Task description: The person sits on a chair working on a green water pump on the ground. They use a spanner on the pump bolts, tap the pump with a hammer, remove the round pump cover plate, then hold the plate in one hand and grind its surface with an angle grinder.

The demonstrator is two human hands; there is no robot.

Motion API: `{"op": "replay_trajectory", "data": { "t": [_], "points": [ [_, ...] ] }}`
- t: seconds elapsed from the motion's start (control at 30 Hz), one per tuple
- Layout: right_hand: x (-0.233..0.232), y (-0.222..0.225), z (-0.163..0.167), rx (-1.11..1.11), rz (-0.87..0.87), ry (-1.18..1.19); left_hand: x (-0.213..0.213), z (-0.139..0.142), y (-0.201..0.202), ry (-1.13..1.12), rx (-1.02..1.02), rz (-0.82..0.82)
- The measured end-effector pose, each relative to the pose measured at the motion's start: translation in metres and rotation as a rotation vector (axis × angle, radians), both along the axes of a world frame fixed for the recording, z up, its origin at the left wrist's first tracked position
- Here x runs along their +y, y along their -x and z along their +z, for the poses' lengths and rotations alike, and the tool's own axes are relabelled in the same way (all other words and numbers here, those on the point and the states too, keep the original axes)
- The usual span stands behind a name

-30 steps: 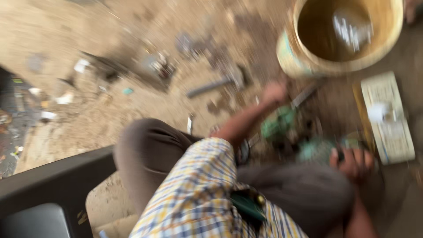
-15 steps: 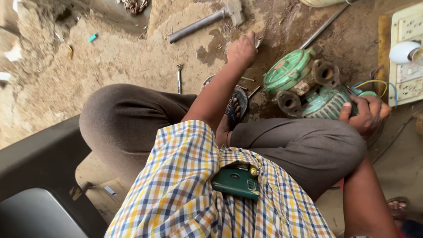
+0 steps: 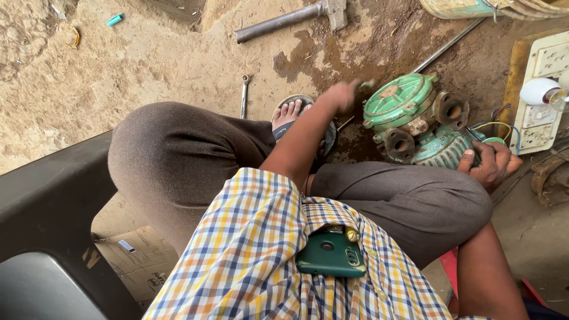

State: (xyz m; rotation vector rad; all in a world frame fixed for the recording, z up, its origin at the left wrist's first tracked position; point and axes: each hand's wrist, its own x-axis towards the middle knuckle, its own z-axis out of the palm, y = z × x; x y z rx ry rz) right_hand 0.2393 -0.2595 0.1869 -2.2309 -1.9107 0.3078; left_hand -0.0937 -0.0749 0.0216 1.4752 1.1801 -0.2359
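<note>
**Green pump steadied on wet ground, both hands at work**

We see our left hand [image 3: 341,96] clenched around a small tool whose tip is blurred, pressed against the near edge of the green pump [image 3: 415,121]; our right hand [image 3: 491,166] grasps the ribbed motor end of the same pump, fingers wrapped over it, just beside the coloured wires [image 3: 495,125] that trail off beyond the knuckles; the pump lies on its side on the dirt between the two hands, its round green cover facing up, two rusty flanged ports showing, paint chipped and grimy; we judge that the tool could slip off the cover, since the ground under it is dark and damp and the casing looks greasy; the wires might snag under the right palm; a hammer [image 3: 290,18] lies well beyond the left hand, a spanner [image 3: 243,95] near its wrist side
</note>
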Motion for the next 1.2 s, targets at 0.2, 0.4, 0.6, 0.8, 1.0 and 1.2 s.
{"op": "replay_trajectory", "data": {
  "t": [0.2, 0.4, 0.6, 0.8, 1.0, 1.2],
  "points": [
    [0.003, 0.001, 0.0, 0.014, 0.011, -0.031, -0.049, 0.003, 0.01, -0.087, -0.052, 0.017],
    [0.006, -0.001, -0.004, 0.029, 0.014, -0.06, -0.042, 0.007, 0.013, -0.077, 0.023, -0.087],
    [0.009, -0.011, -0.016, 0.0, 0.012, -0.06, -0.005, 0.028, -0.013, -0.022, 0.033, -0.14],
    [0.01, -0.019, -0.021, 0.053, 0.009, -0.059, 0.037, 0.042, -0.026, 0.17, -0.023, -0.069],
    [0.011, -0.017, -0.022, 0.052, 0.0, -0.073, -0.002, 0.038, 0.0, -0.148, 0.224, -0.124],
    [0.01, -0.013, -0.016, 0.04, -0.003, -0.043, -0.02, 0.019, 0.005, -0.051, 0.166, -0.294]
  ]
}}
